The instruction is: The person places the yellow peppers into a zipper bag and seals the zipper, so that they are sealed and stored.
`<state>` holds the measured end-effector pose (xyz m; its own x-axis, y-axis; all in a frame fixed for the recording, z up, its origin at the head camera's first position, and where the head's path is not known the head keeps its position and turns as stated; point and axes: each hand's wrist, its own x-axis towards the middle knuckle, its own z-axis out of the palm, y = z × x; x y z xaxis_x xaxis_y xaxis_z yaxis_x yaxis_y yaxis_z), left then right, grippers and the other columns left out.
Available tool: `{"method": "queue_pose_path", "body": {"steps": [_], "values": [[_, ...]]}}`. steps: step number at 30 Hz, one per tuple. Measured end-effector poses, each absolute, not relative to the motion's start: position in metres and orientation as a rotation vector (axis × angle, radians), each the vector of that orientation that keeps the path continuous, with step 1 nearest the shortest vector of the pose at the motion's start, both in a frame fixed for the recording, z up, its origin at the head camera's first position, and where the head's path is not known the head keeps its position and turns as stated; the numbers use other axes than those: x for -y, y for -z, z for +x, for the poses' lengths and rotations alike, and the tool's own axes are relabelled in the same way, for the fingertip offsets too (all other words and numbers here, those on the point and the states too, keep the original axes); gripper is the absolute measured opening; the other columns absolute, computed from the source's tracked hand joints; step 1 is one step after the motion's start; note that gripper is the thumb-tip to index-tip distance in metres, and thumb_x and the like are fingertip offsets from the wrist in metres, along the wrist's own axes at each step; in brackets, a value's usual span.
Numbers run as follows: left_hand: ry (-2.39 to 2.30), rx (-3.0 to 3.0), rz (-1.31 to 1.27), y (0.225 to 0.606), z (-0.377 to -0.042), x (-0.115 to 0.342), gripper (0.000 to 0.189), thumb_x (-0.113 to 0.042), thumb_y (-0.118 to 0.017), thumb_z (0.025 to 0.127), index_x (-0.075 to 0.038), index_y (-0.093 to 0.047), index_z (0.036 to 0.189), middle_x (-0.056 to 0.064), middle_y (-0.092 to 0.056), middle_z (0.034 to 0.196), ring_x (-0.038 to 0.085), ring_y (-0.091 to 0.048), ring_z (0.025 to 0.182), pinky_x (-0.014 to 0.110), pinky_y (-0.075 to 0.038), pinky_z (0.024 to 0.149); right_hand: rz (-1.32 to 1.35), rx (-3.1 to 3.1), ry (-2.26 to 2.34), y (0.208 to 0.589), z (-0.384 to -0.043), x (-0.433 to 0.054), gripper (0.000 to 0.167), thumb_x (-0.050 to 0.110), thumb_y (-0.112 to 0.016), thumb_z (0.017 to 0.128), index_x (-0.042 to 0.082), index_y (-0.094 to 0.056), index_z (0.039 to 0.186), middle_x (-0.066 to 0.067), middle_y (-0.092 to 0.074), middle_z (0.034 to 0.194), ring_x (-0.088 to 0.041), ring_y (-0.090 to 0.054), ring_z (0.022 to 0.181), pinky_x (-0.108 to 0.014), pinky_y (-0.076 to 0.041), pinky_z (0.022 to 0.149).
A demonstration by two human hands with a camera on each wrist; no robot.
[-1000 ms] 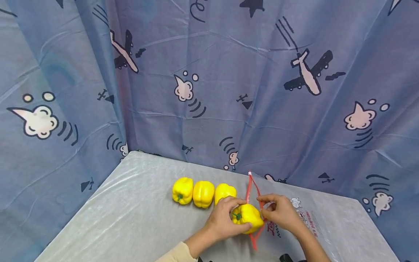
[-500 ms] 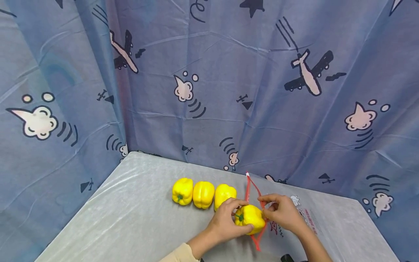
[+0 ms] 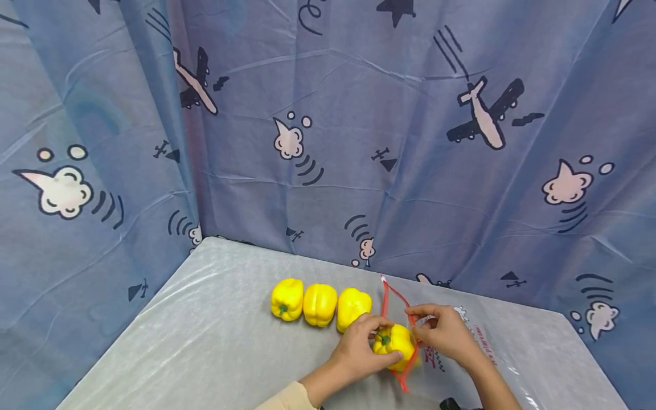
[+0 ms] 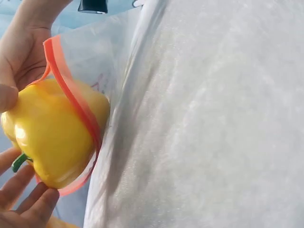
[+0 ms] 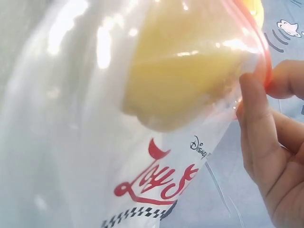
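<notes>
My left hand (image 3: 355, 350) holds a yellow bell pepper (image 3: 396, 340) with a green stem, fingers and thumb on its stem end. The pepper's far end is inside a clear zip bag (image 5: 142, 190) with red edging (image 4: 71, 92) round its mouth. In the left wrist view the stem (image 4: 19, 162) faces out of the bag, near the left fingertips. My right hand (image 3: 445, 330) pinches the bag's red edge between thumb and fingers. Through the plastic in the right wrist view, the pepper's end looks blurred above the red lettering (image 5: 156, 183).
Three more yellow bell peppers stand in a row to the left: one at the far left (image 3: 287, 299), one in the middle (image 3: 320, 304) and one near the left hand (image 3: 353, 307). A patterned blue curtain (image 3: 328, 142) hangs behind the pale covered table (image 3: 205, 341).
My left hand has moved the pepper rightward, deeper into the bag's mouth. The bag's far red corner has shifted slightly left and down. My right hand keeps its pinch on the edge.
</notes>
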<state>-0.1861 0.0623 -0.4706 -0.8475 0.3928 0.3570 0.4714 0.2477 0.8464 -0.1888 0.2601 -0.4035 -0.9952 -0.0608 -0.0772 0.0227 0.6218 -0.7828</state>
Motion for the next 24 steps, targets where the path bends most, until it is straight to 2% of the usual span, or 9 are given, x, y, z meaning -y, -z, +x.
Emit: {"method": "queue_pose_path", "body": {"steps": [5,12,18,24], "values": [[1.631,2.453,-0.928,0.4744,-0.1877,-0.0600,0.043,-0.029,-0.076,0.074,-0.017,-0.066,0.114,-0.005,-0.066,0.109,0.000,-0.056,0.095,0.015,-0.050,0.079,-0.028,-2.713,1.333,0.4031,-0.1883,-0.2612,0.040,0.002,-0.068,0.077,0.000,-0.067,0.117,-0.018,-0.068,0.109,-0.020,-0.064,0.061,-0.033,-0.057,0.058],[1.741,2.432,-1.039,0.4776,-0.1904,-0.0557,0.045,-0.020,-0.073,0.075,-0.014,-0.064,0.118,-0.001,-0.064,0.107,0.001,-0.056,0.095,0.014,-0.051,0.077,-0.002,-2.671,1.358,0.4017,-0.1882,-0.2614,0.041,0.002,-0.065,0.078,0.000,-0.066,0.119,-0.020,-0.067,0.111,-0.021,-0.065,0.064,-0.034,-0.058,0.061],[1.803,2.454,-1.020,0.4784,-0.1887,-0.0589,0.045,-0.021,-0.076,0.077,-0.014,-0.063,0.119,0.000,-0.061,0.107,-0.001,-0.055,0.095,0.014,-0.052,0.077,0.006,-2.651,1.378,0.4009,-0.1865,-0.2603,0.042,0.002,-0.065,0.077,-0.002,-0.065,0.119,-0.021,-0.067,0.109,-0.021,-0.067,0.067,-0.033,-0.058,0.061],[1.637,2.472,-1.030,0.4779,-0.1882,-0.0634,0.045,-0.023,-0.076,0.078,-0.013,-0.063,0.121,0.002,-0.062,0.111,0.001,-0.054,0.095,0.014,-0.050,0.078,0.067,-2.641,1.412,0.3995,-0.1857,-0.2583,0.042,0.001,-0.065,0.077,-0.002,-0.065,0.119,-0.022,-0.066,0.114,-0.020,-0.068,0.071,-0.034,-0.059,0.061]]}}
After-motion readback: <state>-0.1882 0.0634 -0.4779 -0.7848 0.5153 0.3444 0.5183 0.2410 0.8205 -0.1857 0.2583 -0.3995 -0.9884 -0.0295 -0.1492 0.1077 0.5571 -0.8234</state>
